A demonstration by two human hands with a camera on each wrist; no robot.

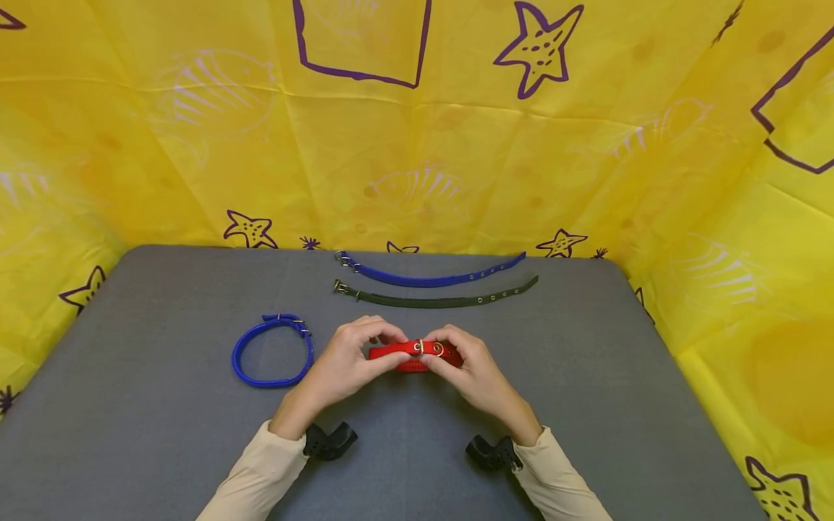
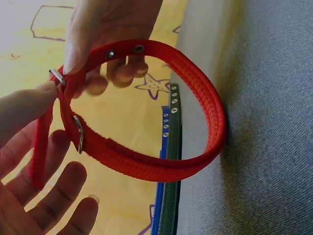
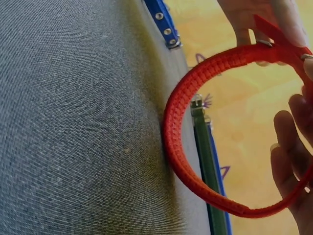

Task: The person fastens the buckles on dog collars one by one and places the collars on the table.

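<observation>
A red collar (image 1: 412, 366) is bent into a loop, with its strap end through the metal buckle. My left hand (image 1: 357, 356) pinches the strap end side between thumb and fingers. On the other side of the buckle, my right hand (image 1: 474, 367) pinches the band near the D-ring. In the left wrist view the loop (image 2: 215, 122) stands on its edge, with eyelets along the upper part and the strap's tip free by the left fingers. The right wrist view shows the ribbed inner face of the red band (image 3: 176, 132).
A blue collar (image 1: 238, 362), buckled into a loop, lies left of my left hand. Farther back, another blue collar (image 1: 423, 281) and a dark green collar (image 1: 423, 302) lie stretched out side by side. Yellow patterned cloth (image 1: 417, 145) borders the grey table (image 1: 163, 434).
</observation>
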